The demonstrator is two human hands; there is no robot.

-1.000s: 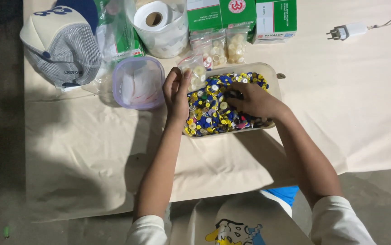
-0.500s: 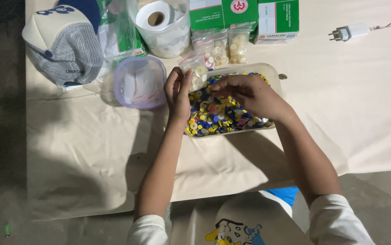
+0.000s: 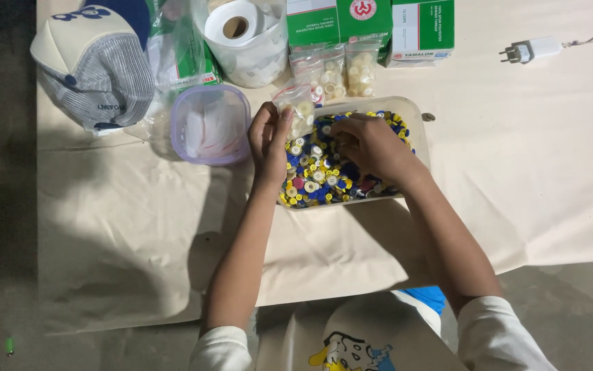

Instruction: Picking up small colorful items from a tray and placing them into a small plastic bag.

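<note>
While both hands work at the tray point(image 3: 420, 124) | cap point(image 3: 93, 65) at 10 o'clock | tub point(image 3: 210, 124) left of left hand point(image 3: 269, 141), fingers pinching bag point(image 3: 300, 110) at tray's 10 o'clock corner | right hand point(image 3: 372, 148), fingers curled together, rests in buttons point(image 3: 317, 175) | charger point(image 3: 533, 49) at 2 o'clock

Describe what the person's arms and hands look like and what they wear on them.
Both forearms are bare up to white sleeves pushed up near the elbows, one on the left arm and one on the right arm. The left hand and the right hand are bare too: no gloves, and no rings, watch or bracelet that I can make out.
</note>
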